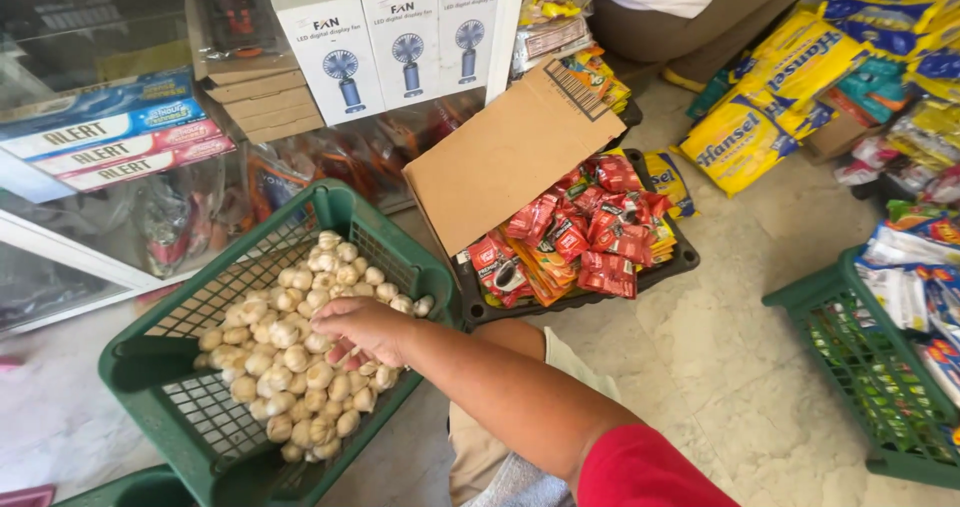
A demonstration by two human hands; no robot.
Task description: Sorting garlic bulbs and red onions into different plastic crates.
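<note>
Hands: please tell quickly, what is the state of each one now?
Left hand: not in view.
Right hand: fingers curled down on the garlic bulbs in the green basket; whether it grips one cannot be told.

Right hand (362, 329): fingertips buried among the garlic bulbs (290, 367); whether it grips any, cannot tell. Left hand out of view. Near green crate (150, 367): bottom corner cut by lower edge. Far person (680, 7): only torso and lap show, cut by top edge. Right green crate (830, 317) runs off the right edge. Cardboard flap (510, 152) hides part of the black tray (560, 302).
</note>
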